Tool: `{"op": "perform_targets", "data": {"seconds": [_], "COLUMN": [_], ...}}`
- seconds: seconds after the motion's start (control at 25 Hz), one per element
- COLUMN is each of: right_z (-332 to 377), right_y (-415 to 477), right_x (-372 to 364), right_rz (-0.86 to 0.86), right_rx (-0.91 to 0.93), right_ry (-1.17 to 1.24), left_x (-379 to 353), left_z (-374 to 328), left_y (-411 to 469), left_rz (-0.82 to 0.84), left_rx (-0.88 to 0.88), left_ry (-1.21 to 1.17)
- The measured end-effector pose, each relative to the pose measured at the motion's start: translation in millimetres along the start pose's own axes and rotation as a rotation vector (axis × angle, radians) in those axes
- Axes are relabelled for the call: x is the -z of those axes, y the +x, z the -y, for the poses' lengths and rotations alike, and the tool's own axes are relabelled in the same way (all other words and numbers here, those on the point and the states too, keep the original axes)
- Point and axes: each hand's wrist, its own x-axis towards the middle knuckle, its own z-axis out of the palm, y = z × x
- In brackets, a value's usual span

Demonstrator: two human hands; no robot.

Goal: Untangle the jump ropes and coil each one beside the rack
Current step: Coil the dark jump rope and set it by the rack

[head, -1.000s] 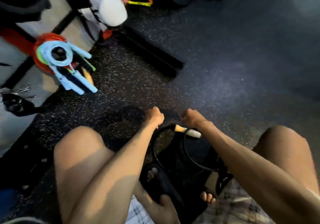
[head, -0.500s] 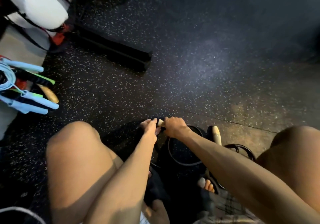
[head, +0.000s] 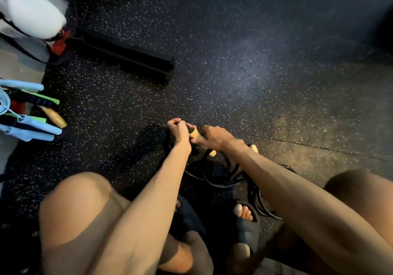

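**Head cam: both hands meet at one handle of the black rope**

Left hand [head: 179,131] is fisted, fingers curled round what looks like the dark cord right where it leaves the wooden handle [head: 195,133]. Right hand [head: 214,136] is closed on that same handle from the other side, so the two hands are almost touching, just below the middle of the frame. Can't tell in this light if the left thumb is on cord or on wood.

Another pale handle [head: 212,153] pokes out from under the right wrist. Below that, the black rope [head: 214,174] sits in a mess of overlapping loops on the speckled floor [head: 234,72], running down toward the dark slides [head: 247,230] between the knees.

My take is that this is the find-a-free-end step. To do it well, I'd keep the right hand firm on the handle and let the left slide along the cord, feeding the handle back through each crossing. Don't yank, since that just tightens the loops. Lift the cord clear of the feet so nothing snags on a slide.

The rack foot [head: 127,58] is in the upper left. A bundled blue rope [head: 36,125] is at the left edge, so the coil likely belongs over there.
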Motion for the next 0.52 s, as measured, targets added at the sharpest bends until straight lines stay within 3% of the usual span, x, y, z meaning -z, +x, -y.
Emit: {"op": "perform_targets", "data": {"seconds": [0.16,0.28,0.4,0.52], "right_z": [-3,-1,3,-4], "right_y": [-23,-47,-75,-103], "right_x": [10,2,-2,2], "right_rz": [0.051,-0.124,-0.251,-0.461], "right_rx": [0.082,0.108,0.078,0.049], "right_ry": [0.209,0.287,0.412,0.539], "left_x": [-17,-23,-22,-10], "left_z": [-31,-42,-48,-54], "left_y": [-29,-47,-62,-92], "left_rz": [0.150,0.197,0.253,0.412], "left_rx": [0.075,0.130,0.040,-0.027], "left_ry": [0.001,0.019,0.120,0.143]}}
